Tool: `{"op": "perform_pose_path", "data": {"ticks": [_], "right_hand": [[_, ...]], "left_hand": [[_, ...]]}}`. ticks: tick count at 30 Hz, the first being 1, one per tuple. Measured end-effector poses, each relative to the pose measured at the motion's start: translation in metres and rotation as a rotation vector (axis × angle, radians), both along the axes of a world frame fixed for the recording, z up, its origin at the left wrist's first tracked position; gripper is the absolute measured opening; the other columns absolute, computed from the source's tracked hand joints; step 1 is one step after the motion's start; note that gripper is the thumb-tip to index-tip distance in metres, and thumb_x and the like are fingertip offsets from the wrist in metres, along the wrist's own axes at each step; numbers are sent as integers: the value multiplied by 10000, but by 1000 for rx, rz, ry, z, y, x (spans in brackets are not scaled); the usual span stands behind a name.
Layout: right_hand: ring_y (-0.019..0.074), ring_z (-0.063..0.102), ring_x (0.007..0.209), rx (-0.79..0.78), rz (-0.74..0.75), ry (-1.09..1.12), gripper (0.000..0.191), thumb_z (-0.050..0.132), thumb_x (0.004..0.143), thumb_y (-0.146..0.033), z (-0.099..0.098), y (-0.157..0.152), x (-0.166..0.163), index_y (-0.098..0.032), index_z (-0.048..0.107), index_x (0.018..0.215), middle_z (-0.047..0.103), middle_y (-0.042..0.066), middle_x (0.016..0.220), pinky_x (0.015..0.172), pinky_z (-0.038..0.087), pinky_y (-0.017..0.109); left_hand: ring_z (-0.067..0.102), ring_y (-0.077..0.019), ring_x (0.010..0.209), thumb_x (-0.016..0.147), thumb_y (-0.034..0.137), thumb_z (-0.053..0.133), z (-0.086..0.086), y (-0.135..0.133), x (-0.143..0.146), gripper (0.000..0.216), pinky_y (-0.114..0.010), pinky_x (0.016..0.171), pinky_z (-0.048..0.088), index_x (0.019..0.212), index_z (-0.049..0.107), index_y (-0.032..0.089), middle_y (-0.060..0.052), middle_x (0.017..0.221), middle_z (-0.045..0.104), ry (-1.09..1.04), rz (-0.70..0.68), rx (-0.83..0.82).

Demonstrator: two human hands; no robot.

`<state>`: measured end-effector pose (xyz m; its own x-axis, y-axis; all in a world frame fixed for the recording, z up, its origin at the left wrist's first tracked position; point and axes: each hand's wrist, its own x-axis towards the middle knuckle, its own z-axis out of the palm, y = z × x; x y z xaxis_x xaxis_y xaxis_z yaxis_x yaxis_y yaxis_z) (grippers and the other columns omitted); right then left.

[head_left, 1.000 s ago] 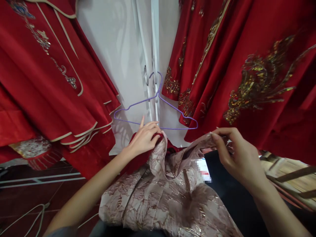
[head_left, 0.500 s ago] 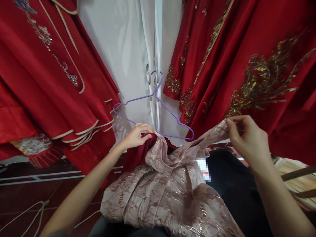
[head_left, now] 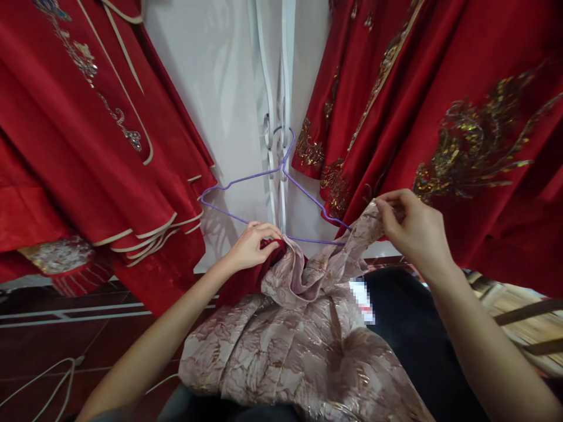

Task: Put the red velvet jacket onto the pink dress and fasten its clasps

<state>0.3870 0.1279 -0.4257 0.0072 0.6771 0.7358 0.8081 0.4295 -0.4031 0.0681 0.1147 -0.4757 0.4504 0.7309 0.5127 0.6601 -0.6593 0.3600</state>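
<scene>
A pink brocade garment [head_left: 281, 351] with metallic gold threads lies bunched across my lap. My left hand [head_left: 255, 246] pinches one end of its upper band, close to some dark red cloth [head_left: 246, 275]. The other end of the band is raised between the thumb and fingers of my right hand [head_left: 409, 225]. Behind the band, a purple wire hanger [head_left: 250, 177] hangs by its hook from a white metal rack [head_left: 284, 70]. The raised end of the garment covers the hanger's right corner; whether they touch, I cannot tell.
Red garments with cream piping [head_left: 105, 146] hang on the left, and red ones with gold sequins [head_left: 466, 146] on the right. A white cable [head_left: 65, 366] lies on the dark tiled floor [head_left: 88, 340]. Slatted wooden matting [head_left: 528, 322] shows at the lower right.
My right hand has moved left and slightly up, bringing its end of the garment over the hanger's right corner. My left hand stays nearly in place, still pinching.
</scene>
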Motion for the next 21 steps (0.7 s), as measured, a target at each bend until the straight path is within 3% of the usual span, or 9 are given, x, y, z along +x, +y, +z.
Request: {"op": "perform_pose_path", "data": {"ticks": [9, 12, 16, 21], "right_hand": [[236, 652, 841, 84, 90, -75, 220, 483, 918, -362, 14, 32, -47, -219, 640, 977, 720, 75, 943, 684, 440, 323], [231, 645, 880, 76, 135, -77, 234, 453, 936, -378, 6, 34, -62, -247, 638, 993, 711, 56, 979, 672, 432, 311], [224, 634, 792, -63, 147, -66, 266, 400, 956, -412, -13, 33, -72, -257, 595, 1048, 700, 67, 962, 592, 387, 293], [237, 615, 827, -100, 219, -35, 313, 309, 984, -411, -27, 42, -73, -221, 550, 1041, 675, 105, 967, 690, 418, 338]], "left_hand": [[646, -175, 956, 846, 199, 586, -8, 2, 19, 76, -391, 937, 404, 843, 662, 195, -38, 993, 709, -90, -84, -29], [645, -173, 945, 845, 198, 582, -11, 3, 24, 79, -399, 940, 396, 840, 660, 200, -29, 989, 708, -112, -69, -15], [647, -178, 945, 839, 188, 582, -16, 3, 26, 78, -400, 941, 389, 837, 659, 202, -26, 976, 709, -112, -12, 9], [638, -177, 964, 851, 199, 562, -9, 2, 20, 79, -397, 968, 399, 848, 641, 204, -31, 988, 697, -116, 75, 111]]}}
